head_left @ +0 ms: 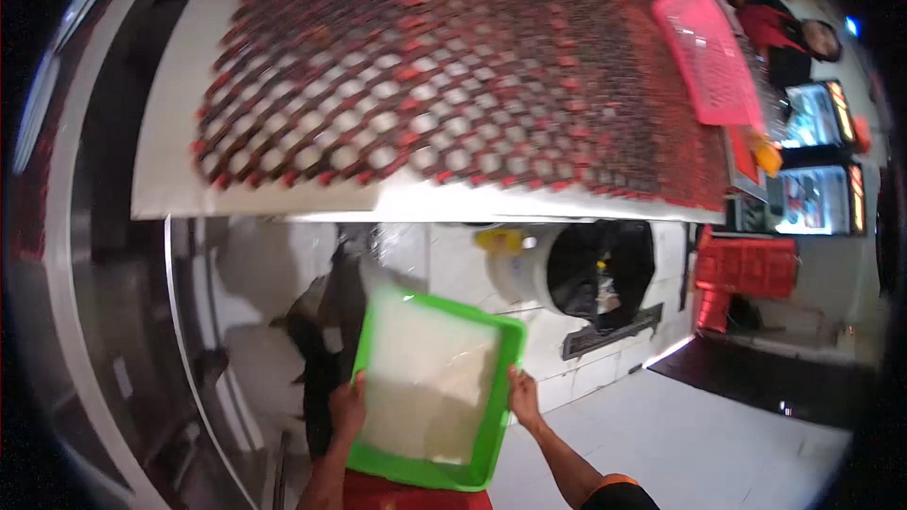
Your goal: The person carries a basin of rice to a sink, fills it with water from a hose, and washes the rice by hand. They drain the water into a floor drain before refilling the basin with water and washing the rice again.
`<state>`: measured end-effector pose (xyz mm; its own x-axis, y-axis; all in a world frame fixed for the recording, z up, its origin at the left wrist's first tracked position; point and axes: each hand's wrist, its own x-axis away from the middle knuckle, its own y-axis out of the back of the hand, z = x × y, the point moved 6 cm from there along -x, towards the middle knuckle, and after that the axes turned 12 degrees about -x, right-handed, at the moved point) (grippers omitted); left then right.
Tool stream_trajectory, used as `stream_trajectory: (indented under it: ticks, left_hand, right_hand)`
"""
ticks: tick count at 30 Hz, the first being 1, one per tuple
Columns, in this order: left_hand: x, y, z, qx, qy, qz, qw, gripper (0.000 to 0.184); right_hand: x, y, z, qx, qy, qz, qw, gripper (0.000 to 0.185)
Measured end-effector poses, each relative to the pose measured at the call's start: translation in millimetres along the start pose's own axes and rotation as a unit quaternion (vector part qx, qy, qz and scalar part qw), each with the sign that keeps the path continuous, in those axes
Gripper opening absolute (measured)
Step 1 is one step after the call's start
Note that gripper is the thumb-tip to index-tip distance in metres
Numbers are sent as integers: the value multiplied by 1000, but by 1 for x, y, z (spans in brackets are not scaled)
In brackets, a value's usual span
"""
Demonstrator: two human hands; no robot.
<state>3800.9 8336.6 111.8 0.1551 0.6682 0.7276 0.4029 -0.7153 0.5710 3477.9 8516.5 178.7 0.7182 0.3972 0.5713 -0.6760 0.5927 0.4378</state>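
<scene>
A green rectangular tray (510,349) with pale, whitish contents is held low, in front of the body. My left hand (349,403) is closed on its left rim. On the opposite side, my right hand (522,392) grips the right rim. What the pale contents are, I cannot make out. Something red shows beneath the tray's near edge.
A counter (179,142) with a red and black perforated mat (453,76) lies ahead. A pink basket (709,57) stands at its right, near a person (789,33). Below are a bin with a black bag (576,269), a floor grate (612,332) and red crates (746,266).
</scene>
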Motion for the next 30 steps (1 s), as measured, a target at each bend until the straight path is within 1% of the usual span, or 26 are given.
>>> stream_trajectory:
  ticks: [1,2,4,5,7,8,10,11,13,14,16,17,19,22,25,30]
  left_hand:
    - [-5,-4,4,-22,-5,12,1000,63]
    - [-8,-9,5,-22,-22,17,999,63]
    - [-11,-9,12,-21,6,17,1000,63]
    - [-10,-9,11,-24,7,19,1000,63]
    - [-4,4,-4,15,2,14,1000,62]
    - [-3,9,-8,12,-2,2,1000,61]
    - [-3,6,-5,12,-12,-10,1000,59]
    - [-7,0,3,-51,18,30,998,60]
    - [-1,15,-12,-25,25,16,999,63]
    - [0,16,-12,-27,38,16,999,63]
    - [-2,15,-13,-3,-4,8,1000,66]
    - [-2,11,-8,-6,5,7,1000,66]
    - [-4,7,-5,14,-6,-23,1000,67]
    - [-4,5,-5,38,-19,-19,999,66]
    - [-4,5,-4,39,-17,-9,999,66]
    - [0,11,-8,26,-14,-12,999,65]
  right_hand:
    - [-4,3,-18,8,-23,5,1000,43]
    - [-6,1,-24,-30,9,14,999,43]
    - [-2,1,-4,11,4,26,1000,44]
    - [-2,0,-2,10,0,26,1000,44]
    - [1,-1,-6,-32,-54,15,998,43]
    - [4,-3,7,-58,-30,16,998,43]
    - [3,-3,4,-72,-28,23,997,42]
    - [3,-2,4,-78,-37,23,996,41]
    - [2,-3,4,-72,-59,37,995,41]
    - [-2,0,-11,-70,-43,44,996,42]
    - [-2,-4,-3,-83,-28,60,994,42]
    - [0,-6,1,-82,-34,68,994,42]
    - [1,-7,11,-71,-25,65,995,42]
    - [0,-7,11,-61,-25,71,995,42]
    - [3,-11,21,-70,-35,67,995,43]
    - [1,-9,11,-69,-28,74,995,43]
